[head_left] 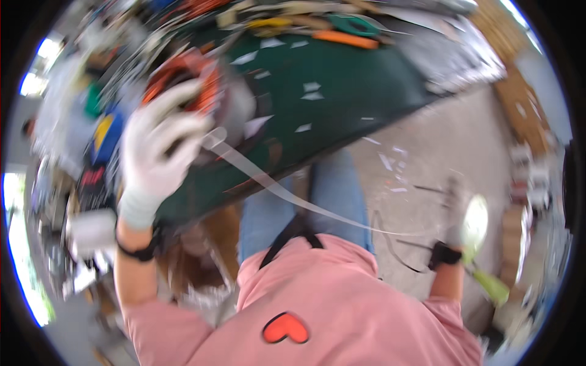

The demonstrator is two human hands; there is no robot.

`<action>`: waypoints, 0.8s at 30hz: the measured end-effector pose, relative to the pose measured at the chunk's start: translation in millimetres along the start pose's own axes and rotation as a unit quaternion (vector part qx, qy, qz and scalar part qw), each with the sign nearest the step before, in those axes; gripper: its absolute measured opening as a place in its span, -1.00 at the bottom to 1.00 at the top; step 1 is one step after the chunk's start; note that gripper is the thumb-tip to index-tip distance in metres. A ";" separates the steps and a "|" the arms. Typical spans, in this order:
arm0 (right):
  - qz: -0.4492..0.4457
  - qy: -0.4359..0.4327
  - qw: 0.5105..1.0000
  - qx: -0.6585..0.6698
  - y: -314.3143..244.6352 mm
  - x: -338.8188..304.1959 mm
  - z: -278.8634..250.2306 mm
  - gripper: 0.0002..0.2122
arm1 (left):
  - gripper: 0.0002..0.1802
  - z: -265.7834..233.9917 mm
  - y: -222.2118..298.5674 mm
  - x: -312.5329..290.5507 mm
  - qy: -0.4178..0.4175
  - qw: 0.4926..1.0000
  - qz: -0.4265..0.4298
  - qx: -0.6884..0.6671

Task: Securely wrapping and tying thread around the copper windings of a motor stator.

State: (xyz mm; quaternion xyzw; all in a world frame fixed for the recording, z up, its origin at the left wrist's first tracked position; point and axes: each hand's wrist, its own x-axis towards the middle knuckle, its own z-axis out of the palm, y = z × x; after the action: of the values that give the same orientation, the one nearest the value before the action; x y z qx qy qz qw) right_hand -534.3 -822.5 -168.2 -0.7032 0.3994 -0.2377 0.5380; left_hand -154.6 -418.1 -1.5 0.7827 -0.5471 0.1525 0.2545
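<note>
My left hand (168,137), in a white glove, is raised over the left part of the dark green work surface (366,79). Its fingers are curled, and the tips meet at one end of a clear, flat plastic strip (262,177). Right behind those fingers lies an orange-red coil (210,73), partly covered by the hand; I cannot tell whether the fingers touch it. The strip slants down across my lap and fades toward my right side. Out there, my right hand (453,210) is smeared by motion, so its fingers and any grip are hidden.
Orange-handled and green-handled tools (348,38) lie at the far edge of the work surface, with small white scraps scattered nearer. Silver foil sheeting (458,52) covers the far right corner. Cardboard (519,110) stands along the right. A white roll (91,230) sits at the left.
</note>
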 end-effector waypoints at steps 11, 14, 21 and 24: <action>0.347 0.232 0.882 0.220 187.7 -86.1 15.5 -0.72 | -0.78 -1.3 -33.6 -35.4 0.007 0.997 -0.067 -0.028; 0.033 0.471 0.882 0.015 225.3 -126.0 -104.0 -0.84 | -0.79 10.5 -34.4 -22.4 -0.010 0.999 -0.032 -0.005; -0.109 0.422 0.834 -0.337 28.6 -153.2 -145.5 -0.87 | -0.89 16.7 41.4 14.4 0.047 0.997 -0.029 0.055; -0.133 0.523 0.805 -0.247 37.5 -159.6 -186.7 -0.85 | -0.83 12.7 40.9 12.3 0.033 0.998 -0.041 0.046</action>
State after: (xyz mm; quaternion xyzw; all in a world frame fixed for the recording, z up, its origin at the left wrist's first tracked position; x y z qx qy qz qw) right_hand -779.0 -801.7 -131.0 -0.6275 0.5683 -0.5319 0.0186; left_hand -189.0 -445.9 3.8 0.8097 -0.4987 0.1924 0.2420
